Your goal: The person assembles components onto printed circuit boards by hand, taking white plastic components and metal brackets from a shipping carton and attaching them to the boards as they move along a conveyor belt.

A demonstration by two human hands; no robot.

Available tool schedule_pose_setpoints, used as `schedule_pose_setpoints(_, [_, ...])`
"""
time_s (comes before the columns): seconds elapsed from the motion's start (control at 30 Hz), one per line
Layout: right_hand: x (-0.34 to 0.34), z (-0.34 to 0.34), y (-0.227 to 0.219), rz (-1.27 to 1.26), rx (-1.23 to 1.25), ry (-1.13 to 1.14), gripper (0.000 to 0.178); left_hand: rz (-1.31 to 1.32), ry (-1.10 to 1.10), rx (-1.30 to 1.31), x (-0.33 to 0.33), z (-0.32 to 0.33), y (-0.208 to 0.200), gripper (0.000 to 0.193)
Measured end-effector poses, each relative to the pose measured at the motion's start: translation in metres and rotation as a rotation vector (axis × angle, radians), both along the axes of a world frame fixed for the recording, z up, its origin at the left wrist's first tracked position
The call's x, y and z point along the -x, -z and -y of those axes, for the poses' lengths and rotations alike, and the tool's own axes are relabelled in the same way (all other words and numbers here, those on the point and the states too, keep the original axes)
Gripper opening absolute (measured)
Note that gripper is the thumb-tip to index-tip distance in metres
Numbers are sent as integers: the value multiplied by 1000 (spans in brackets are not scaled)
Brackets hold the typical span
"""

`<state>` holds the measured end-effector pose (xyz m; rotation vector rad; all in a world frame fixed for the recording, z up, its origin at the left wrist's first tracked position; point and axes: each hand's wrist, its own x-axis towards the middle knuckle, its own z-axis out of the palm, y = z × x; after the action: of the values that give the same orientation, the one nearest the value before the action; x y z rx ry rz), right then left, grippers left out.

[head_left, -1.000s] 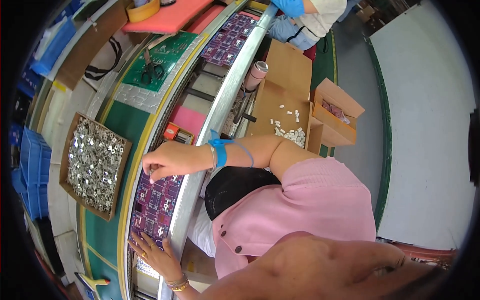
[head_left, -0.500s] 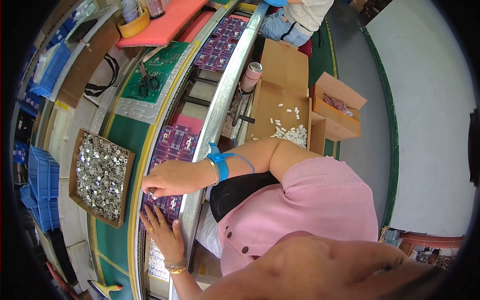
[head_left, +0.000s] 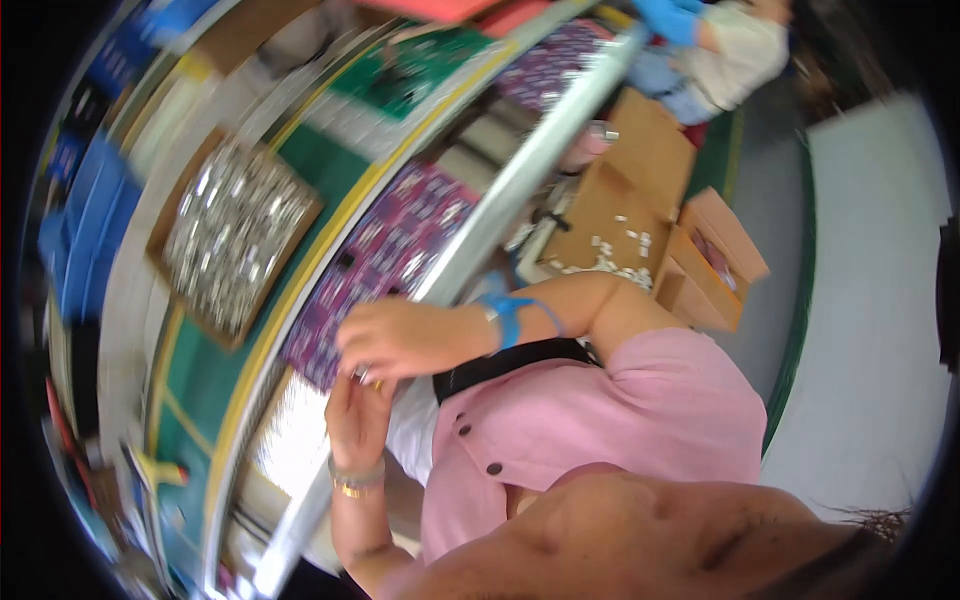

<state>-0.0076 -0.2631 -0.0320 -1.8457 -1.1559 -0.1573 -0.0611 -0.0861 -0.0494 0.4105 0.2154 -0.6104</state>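
My right hand (head_left: 400, 338), with a blue wrist strap (head_left: 508, 318), has its fingers curled together over a small shiny metal piece (head_left: 362, 375). Just below, my left hand (head_left: 358, 420), with bracelets at the wrist, reaches up with bent fingers that meet the right fingertips. What the left fingers hold is hidden and blurred. Both hands are at the near end of a panel of purple circuit boards (head_left: 385, 235) lying on the conveyor line. A small black part shows on the panel.
Left of the line stands a cardboard tray (head_left: 233, 340) of small metal parts. A metal rail (head_left: 500, 205) runs along the conveyor's right. Beyond it are an open cardboard box (head_left: 590, 215) with white pieces and a pink bottle (head_left: 585, 147). Another person (head_left: 735, 55) sits farther up.
My view has swung and blurred. My left hand has come off the circuit boards, its spread fingers now bent up against my right hand. The right hand has moved away from the board surface.
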Motion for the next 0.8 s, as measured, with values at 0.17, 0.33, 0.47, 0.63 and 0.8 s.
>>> schedule_pose_setpoints(0.17, [-10,11,-12,-262,90,213,19,39,13,-276,11,-13,-5,28])
schedule_pose_setpoints(0.33, [-47,-2,-1,-85,322,216,17,179,4,-423,18,-40,3,25])
schedule_pose_setpoints(0.47, [-69,-14,11,127,438,166,15,280,-95,-612,19,-61,7,23])
schedule_pose_setpoints(0.63, [-77,-17,17,318,567,204,4,278,-133,-785,16,-75,7,25])
schedule_pose_setpoints(0.8, [-77,-18,15,352,611,162,6,244,-67,-834,0,-80,6,25])
